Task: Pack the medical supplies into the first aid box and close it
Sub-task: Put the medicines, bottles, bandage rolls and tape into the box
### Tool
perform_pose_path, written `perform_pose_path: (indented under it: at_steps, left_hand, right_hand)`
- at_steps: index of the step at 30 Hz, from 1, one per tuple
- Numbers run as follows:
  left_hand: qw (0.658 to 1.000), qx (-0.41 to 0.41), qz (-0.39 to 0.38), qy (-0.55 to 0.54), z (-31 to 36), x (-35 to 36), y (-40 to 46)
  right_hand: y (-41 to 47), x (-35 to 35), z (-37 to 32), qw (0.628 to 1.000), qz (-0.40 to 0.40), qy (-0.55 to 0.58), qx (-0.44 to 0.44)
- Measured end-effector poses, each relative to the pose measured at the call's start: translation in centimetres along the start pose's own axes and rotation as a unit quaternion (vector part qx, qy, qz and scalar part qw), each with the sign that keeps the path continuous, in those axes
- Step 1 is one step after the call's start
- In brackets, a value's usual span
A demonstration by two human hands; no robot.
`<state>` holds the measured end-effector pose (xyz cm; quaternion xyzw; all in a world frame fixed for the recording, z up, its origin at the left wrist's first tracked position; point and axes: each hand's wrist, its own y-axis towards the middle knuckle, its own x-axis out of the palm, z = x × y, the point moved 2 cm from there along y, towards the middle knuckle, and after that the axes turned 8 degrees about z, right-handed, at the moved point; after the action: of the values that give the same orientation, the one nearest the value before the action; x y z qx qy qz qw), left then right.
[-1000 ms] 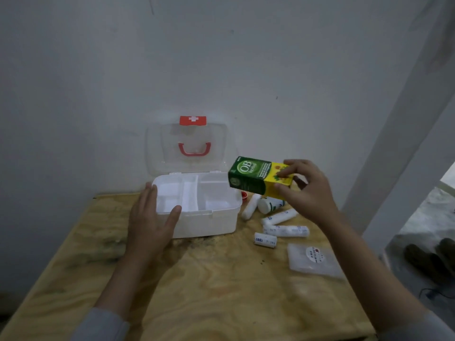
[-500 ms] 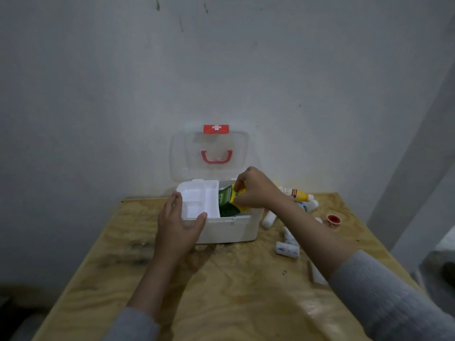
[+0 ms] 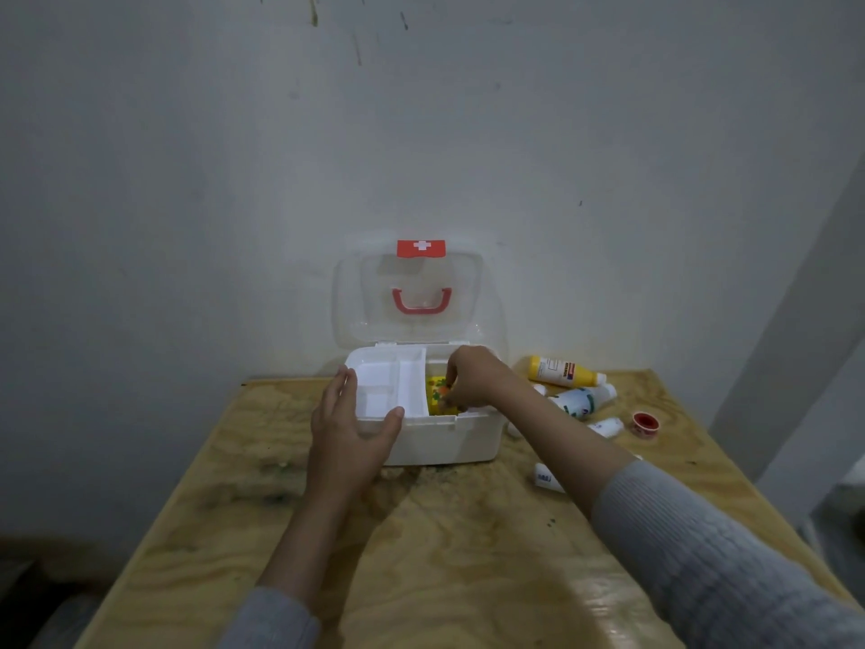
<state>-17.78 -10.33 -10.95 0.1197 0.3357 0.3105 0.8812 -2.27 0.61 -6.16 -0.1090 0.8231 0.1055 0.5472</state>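
The white first aid box (image 3: 449, 437) stands open at the back of the wooden table (image 3: 421, 555); its clear lid (image 3: 355, 320) with a red handle leans on the wall. A white divided tray (image 3: 388, 386) fills the box's left half. My left hand (image 3: 348, 433) grips the box's front left corner. My right hand (image 3: 470, 379) reaches into the right compartment, fingers pinched on the green-and-yellow carton (image 3: 436, 395), which lies low inside and is mostly hidden. To the right lie a yellow bottle (image 3: 564, 372), a white-and-green bottle (image 3: 582, 400), small white tubes (image 3: 546, 477) and a red tape roll (image 3: 646, 421).
A grey wall stands straight behind the box. The table's right edge runs close to the tape roll, with a white post and floor beyond it. Bare plywood stretches from the box toward me.
The carton went from held in the air right of the box to tilted at its rim, then down flat into the right compartment. My left hand kept its grip on the box.
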Motion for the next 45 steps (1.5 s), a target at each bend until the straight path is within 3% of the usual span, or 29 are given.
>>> perform_pose_path:
  at_steps: [4,12,15,21,24,29,37,41,45]
  left_hand:
    - [1.000,0.002,0.003,-0.004,0.0,0.0,0.0]
    - [1.000,0.009,0.002,-0.017,-0.2,-0.2,0.1]
    - [1.000,0.014,0.009,-0.025,-0.3,-0.1,0.2]
    - [1.000,0.019,0.008,-0.017,-0.5,0.5,0.1]
    - [1.000,0.022,0.015,-0.012,-0.6,0.5,0.2]
    - [0.999,0.031,0.017,-0.022,-0.4,0.3,0.3]
    - [0.999,0.034,0.016,-0.024,-0.6,0.2,0.0]
    - [0.999,0.032,0.010,-0.030,-0.6,0.2,0.1]
    - [0.999,0.024,0.003,-0.027,-0.4,0.2,0.1]
  right_hand:
    - [0.1,-0.5,0.1,0.999,-0.027,0.017,-0.018]
    - [-5.7,-7.8,3.2,0.983,0.122,0.131,-0.030]
    - [-10.4,-9.2,6.4,0.983,0.132,0.128,-0.005]
    - [-19.8,-6.9,13.8,0.980,0.151,0.040,0.123]
    - [-23.2,-4.8,15.8,0.984,0.126,0.034,0.125]
    - [-24.7,-2.2,18.2,0.974,0.163,0.099,0.124]
    - [-24.6,-2.2,18.2,0.951,0.225,0.191,0.094]
    - [-23.5,-3.9,15.6,0.919,0.271,0.284,0.042]
    - [-20.1,-6.0,11.7,0.910,0.310,0.276,-0.001]
